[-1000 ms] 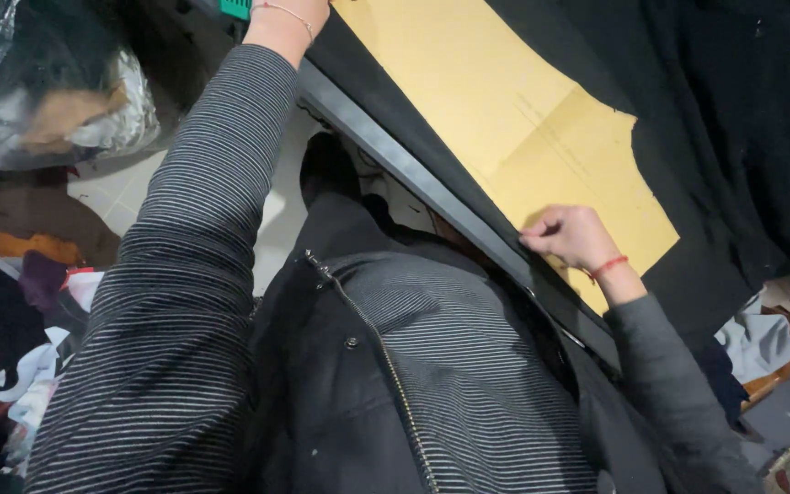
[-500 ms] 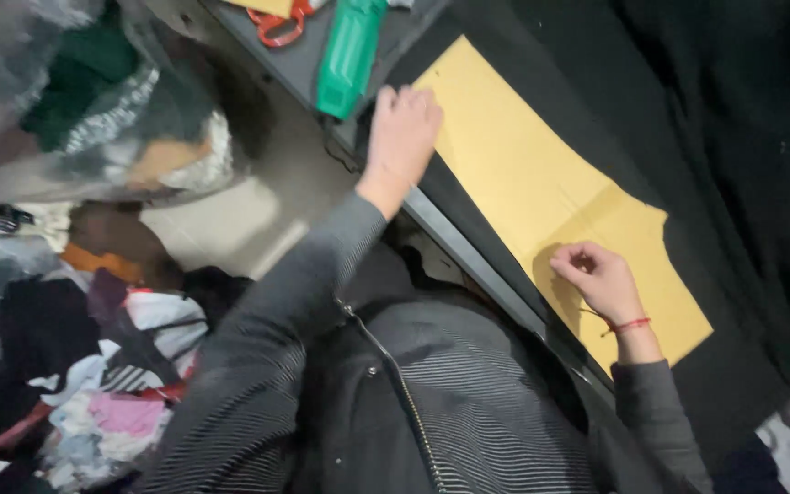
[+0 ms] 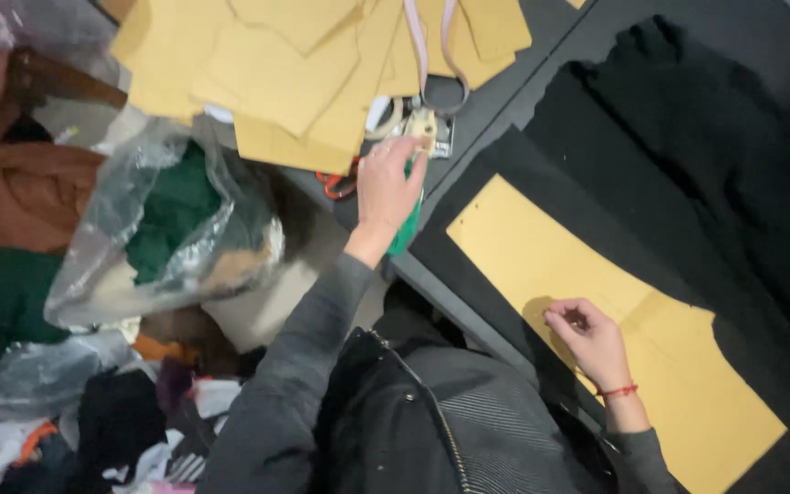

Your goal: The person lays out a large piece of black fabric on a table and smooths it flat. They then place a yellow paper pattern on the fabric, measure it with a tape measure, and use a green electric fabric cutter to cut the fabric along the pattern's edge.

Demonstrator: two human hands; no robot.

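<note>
Left hand point(image 3: 386, 187) spreads open over the green bottle point(image 3: 404, 233); right hand point(image 3: 587, 338), loosely curled, pins the yellow paper pattern point(image 3: 541, 261) (thin, floppy, probably best lifted by an edge).

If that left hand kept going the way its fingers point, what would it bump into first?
Probably the small pale tool at the left hand's fingertips; it seems nearly touching already. Beyond it lie the pink straps and the tan paper patterns.

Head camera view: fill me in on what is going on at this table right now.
A person stands at a dark table, working with paper patterns. The right hand rests closed on a long tan pattern piece laid over black fabric. The left hand reaches over a green object toward small items beside a heap of tan pattern pieces. Bagged clothing lies below.
</note>
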